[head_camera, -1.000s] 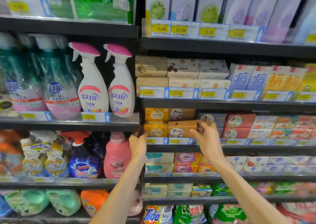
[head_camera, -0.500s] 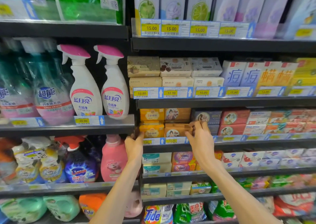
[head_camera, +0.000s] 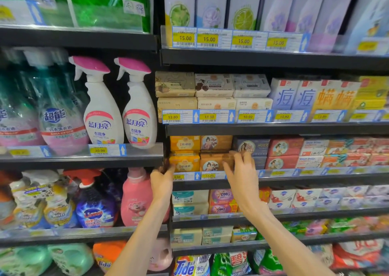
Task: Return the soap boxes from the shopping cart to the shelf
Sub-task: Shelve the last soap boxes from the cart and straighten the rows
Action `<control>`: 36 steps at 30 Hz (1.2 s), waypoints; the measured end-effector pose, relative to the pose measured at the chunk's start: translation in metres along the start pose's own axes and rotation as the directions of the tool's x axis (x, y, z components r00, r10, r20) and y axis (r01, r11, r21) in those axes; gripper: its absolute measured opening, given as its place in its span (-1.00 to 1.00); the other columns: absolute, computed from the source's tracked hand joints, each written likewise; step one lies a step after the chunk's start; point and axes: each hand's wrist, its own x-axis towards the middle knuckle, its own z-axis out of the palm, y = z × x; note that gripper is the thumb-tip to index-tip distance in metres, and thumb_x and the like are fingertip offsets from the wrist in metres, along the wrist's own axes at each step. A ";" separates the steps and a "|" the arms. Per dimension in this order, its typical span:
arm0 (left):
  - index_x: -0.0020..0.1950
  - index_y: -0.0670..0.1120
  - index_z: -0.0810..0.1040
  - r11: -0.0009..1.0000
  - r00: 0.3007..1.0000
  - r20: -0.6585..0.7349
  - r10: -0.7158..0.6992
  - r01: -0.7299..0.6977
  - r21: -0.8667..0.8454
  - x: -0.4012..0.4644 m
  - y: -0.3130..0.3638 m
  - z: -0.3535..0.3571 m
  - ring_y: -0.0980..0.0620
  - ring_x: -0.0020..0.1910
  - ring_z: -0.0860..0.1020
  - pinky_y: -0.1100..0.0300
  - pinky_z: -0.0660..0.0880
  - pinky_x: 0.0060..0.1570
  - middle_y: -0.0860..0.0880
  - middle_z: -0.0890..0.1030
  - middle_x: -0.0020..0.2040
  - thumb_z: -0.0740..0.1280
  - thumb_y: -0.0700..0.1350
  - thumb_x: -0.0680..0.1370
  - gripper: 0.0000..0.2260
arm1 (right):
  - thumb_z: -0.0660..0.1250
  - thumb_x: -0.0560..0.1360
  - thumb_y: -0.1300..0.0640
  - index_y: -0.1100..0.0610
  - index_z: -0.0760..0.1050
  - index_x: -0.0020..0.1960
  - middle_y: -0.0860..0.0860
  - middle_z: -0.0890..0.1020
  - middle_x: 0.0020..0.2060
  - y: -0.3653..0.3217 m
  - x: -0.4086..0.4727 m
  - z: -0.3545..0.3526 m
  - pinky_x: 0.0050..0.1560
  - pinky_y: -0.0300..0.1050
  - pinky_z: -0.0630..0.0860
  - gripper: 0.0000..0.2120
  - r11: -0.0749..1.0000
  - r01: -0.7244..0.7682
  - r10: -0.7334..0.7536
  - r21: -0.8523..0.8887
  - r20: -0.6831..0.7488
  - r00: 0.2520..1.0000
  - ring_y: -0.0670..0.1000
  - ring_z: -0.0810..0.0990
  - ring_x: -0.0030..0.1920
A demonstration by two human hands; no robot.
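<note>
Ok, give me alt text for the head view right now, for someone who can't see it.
Both hands reach to a dark shop shelf: the right hand touches a tan cardboard soap box, and the left hand touches a yellow cardboard soap box beside it. Two white spray bottles with pink triggers stand up left.

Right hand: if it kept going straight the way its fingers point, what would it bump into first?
The right hand already has its fingers at the tan soap box in the lower row. Pushing on, it would likely meet the dark blue box just above; depth is hard to judge.
</note>
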 end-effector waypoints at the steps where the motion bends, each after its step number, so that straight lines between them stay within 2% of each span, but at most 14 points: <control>1: 0.02 0.02 0.48 1.000 1.000 -0.003 -0.002 0.002 0.000 -0.001 0.000 0.000 -0.02 0.01 0.67 -0.05 0.61 0.12 -0.03 0.68 0.01 0.46 -0.05 0.56 -0.83 | 0.33 0.59 0.01 0.05 0.50 0.26 0.01 0.48 0.18 -0.001 -0.006 0.001 0.07 -0.01 0.57 -0.73 0.997 0.074 -0.074 -0.023 -0.014 0.997 0.07 0.51 0.14; 4: 0.01 0.01 0.51 1.000 1.000 -0.016 0.020 -0.020 -0.001 -0.002 -0.002 0.003 -0.01 0.01 0.67 -0.06 0.60 0.13 -0.02 0.68 0.00 0.45 -0.04 0.56 -0.86 | 0.33 0.59 0.01 0.05 0.57 0.28 -0.04 0.61 0.22 -0.005 -0.025 0.006 0.21 -0.02 0.54 -0.71 0.963 0.262 -0.261 -0.058 0.014 0.965 0.00 0.56 0.19; 7: 0.10 -0.04 0.53 1.000 1.000 -0.015 0.021 -0.021 -0.014 -0.002 -0.003 0.003 -0.02 0.02 0.68 -0.03 0.61 0.10 -0.02 0.68 0.02 0.45 -0.04 0.57 -0.83 | 0.26 0.60 -0.06 0.02 0.58 0.31 -0.06 0.62 0.28 -0.005 -0.033 0.015 0.41 -0.04 0.44 -0.65 0.953 0.286 -0.280 -0.100 0.070 0.958 -0.07 0.56 0.30; 10: 0.22 -0.11 0.54 1.000 1.000 -0.016 0.022 -0.022 -0.014 -0.002 -0.003 0.003 -0.01 0.04 0.67 -0.01 0.61 0.09 -0.04 0.68 0.06 0.45 -0.04 0.57 -0.72 | 0.14 0.62 -0.12 0.02 0.56 0.35 -0.06 0.60 0.32 -0.003 -0.034 0.020 0.47 -0.03 0.36 -0.58 0.945 0.295 -0.283 -0.143 0.099 0.954 -0.09 0.51 0.37; 15: 0.20 -0.05 0.56 0.999 0.998 -0.030 0.050 -0.049 0.007 -0.001 -0.005 0.004 0.03 0.06 0.65 0.02 0.57 0.13 0.02 0.67 0.06 0.45 -0.06 0.56 -0.76 | 0.15 0.61 -0.12 0.05 0.59 0.32 -0.03 0.61 0.30 -0.009 -0.026 0.018 0.48 -0.04 0.36 -0.57 0.942 0.289 -0.271 -0.170 0.118 0.955 -0.09 0.52 0.36; 20: 0.19 -0.03 0.54 0.999 0.999 -0.016 0.043 -0.043 -0.005 -0.002 -0.003 0.003 0.12 -0.02 0.65 0.17 0.56 -0.07 0.08 0.66 0.00 0.44 -0.06 0.58 -0.78 | 0.16 0.61 -0.12 0.04 0.62 0.28 -0.03 0.65 0.25 -0.012 -0.024 0.017 0.46 -0.08 0.38 -0.59 0.949 0.272 -0.254 -0.160 0.122 0.959 -0.10 0.56 0.32; 25: 0.17 -0.03 0.54 0.999 0.999 -0.027 0.043 -0.043 0.009 -0.003 -0.003 0.004 0.05 0.05 0.65 0.06 0.58 0.07 0.06 0.66 0.02 0.44 -0.05 0.57 -0.79 | 0.17 0.61 -0.09 0.00 0.68 0.14 -0.10 0.72 0.08 -0.016 -0.021 0.009 0.37 -0.13 0.42 -0.65 0.949 0.280 -0.268 -0.149 0.095 0.959 -0.14 0.64 0.14; 27: 0.18 -0.04 0.53 0.999 0.999 -0.032 0.042 -0.042 0.012 -0.003 -0.003 0.004 0.06 0.02 0.65 0.09 0.58 0.02 0.08 0.65 0.00 0.44 -0.05 0.57 -0.78 | 0.12 0.63 -0.09 0.00 0.69 0.09 -0.11 0.73 0.03 -0.018 -0.018 0.006 0.34 -0.16 0.42 -0.61 0.950 0.282 -0.271 -0.132 0.091 0.958 -0.15 0.65 0.08; 30: 0.08 -0.01 0.52 0.999 0.999 -0.032 0.032 -0.032 0.001 -0.005 -0.001 0.004 0.09 -0.05 0.65 0.14 0.58 -0.07 0.06 0.65 -0.03 0.43 -0.06 0.58 -0.86 | 0.09 0.64 -0.09 0.00 0.69 0.09 -0.11 0.73 0.02 -0.018 -0.016 0.007 0.30 -0.18 0.46 -0.59 0.950 0.287 -0.277 -0.118 0.095 0.956 -0.14 0.65 0.07; 33: 0.03 0.04 0.51 0.999 0.999 -0.027 0.032 -0.032 0.025 -0.006 0.001 0.003 0.05 -0.03 0.66 0.05 0.61 0.02 0.05 0.66 -0.03 0.43 -0.05 0.58 -0.88 | 0.13 0.63 -0.08 0.01 0.69 0.11 -0.10 0.73 0.04 -0.017 -0.017 0.007 0.23 -0.19 0.51 -0.63 0.949 0.296 -0.285 -0.111 0.109 0.952 -0.13 0.63 0.08; 36: 0.03 0.03 0.53 0.998 0.999 -0.003 0.033 -0.033 0.047 -0.009 0.005 0.001 0.09 -0.04 0.66 0.07 0.61 0.01 0.08 0.65 -0.04 0.42 -0.04 0.58 -0.90 | 0.21 0.62 -0.04 0.01 0.68 0.15 -0.10 0.72 0.06 -0.017 -0.018 0.004 0.26 -0.18 0.50 -0.70 0.947 0.305 -0.294 -0.098 0.108 0.950 -0.13 0.64 0.10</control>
